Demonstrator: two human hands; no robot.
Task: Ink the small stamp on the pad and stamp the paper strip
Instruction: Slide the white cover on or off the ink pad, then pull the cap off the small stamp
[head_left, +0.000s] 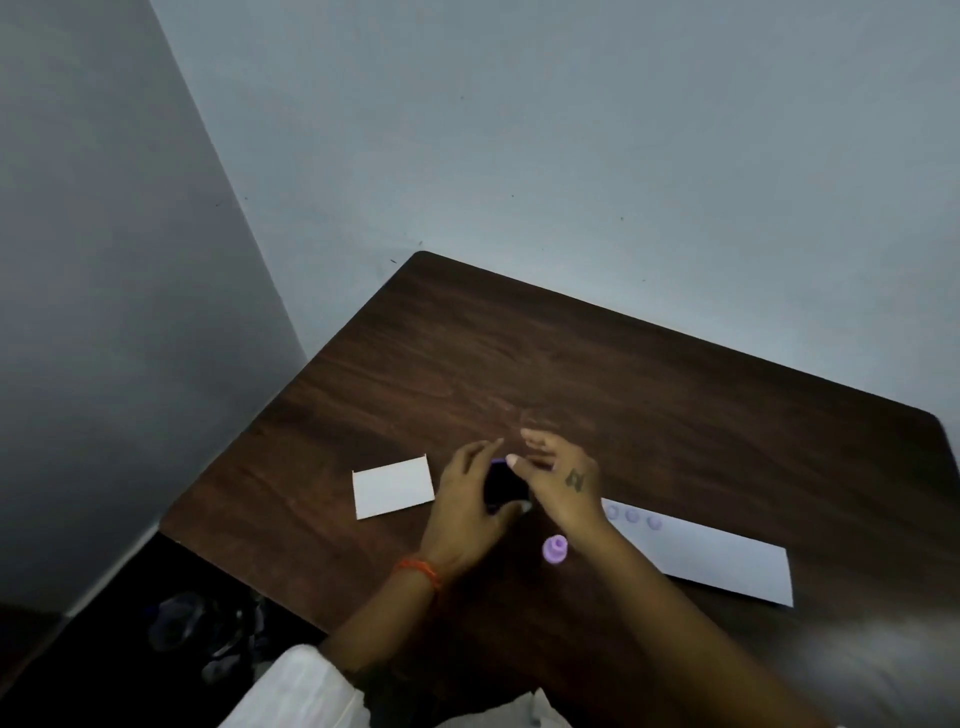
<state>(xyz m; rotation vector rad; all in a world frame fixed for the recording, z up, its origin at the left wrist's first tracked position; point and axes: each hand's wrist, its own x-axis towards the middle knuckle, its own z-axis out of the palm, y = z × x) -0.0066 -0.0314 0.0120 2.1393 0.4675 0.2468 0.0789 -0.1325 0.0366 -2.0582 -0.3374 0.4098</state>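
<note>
A dark purple ink pad (503, 487) sits on the brown table (623, 374), between my two hands. My left hand (467, 512) curls around its left side, thumb at its near edge. My right hand (558, 480) hovers over its right side with fingers spread and the thumb tip at its top; whether it touches the pad I cannot tell. The small lilac stamp (555, 549) stands on the table just below my right wrist, held by nobody. The white paper strip (717, 556) lies to the right, with three faint round purple prints (632, 515) near its left end.
A small white card (393, 487) lies left of my left hand. The table stands in a corner against grey walls. Dark objects lie on the floor (208, 629) beyond the table's left edge.
</note>
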